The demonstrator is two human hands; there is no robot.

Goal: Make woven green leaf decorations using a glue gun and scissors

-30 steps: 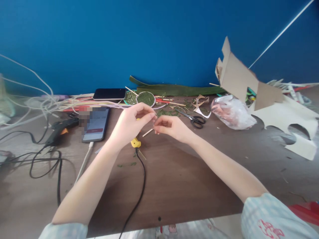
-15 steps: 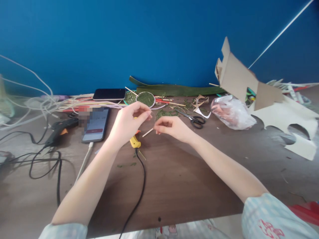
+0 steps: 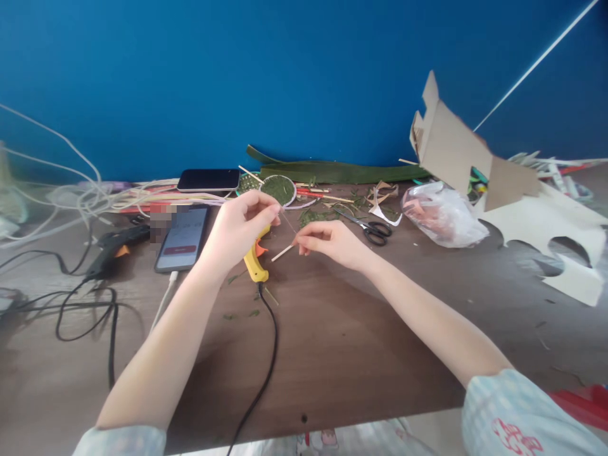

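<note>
My left hand (image 3: 244, 225) is closed in a pinch on one end of a fine thread (image 3: 289, 223), which slants down to my right hand (image 3: 330, 244). That hand is also closed, its fingertips gripping a short pale stick (image 3: 282, 253) that points down to the left. Whether the thread is tied to the stick, I cannot tell. Just below my left hand lies a yellow glue gun (image 3: 257, 267) with an orange trigger, its front partly hidden by the hand. Behind the hands sits a round hoop (image 3: 278, 190) filled with chopped green leaf bits.
Scissors (image 3: 375, 231) lie right of my right hand, near a plastic bag (image 3: 444, 215) and cut cardboard (image 3: 460, 145). To the left are a charging phone (image 3: 183, 244), a black glue gun (image 3: 114, 247) and tangled cords. A long green leaf (image 3: 342, 172) runs along the wall.
My left hand has moved slightly left and down, away from my right hand, and the thread now shows between them. My right hand stays nearly still with the stick.
</note>
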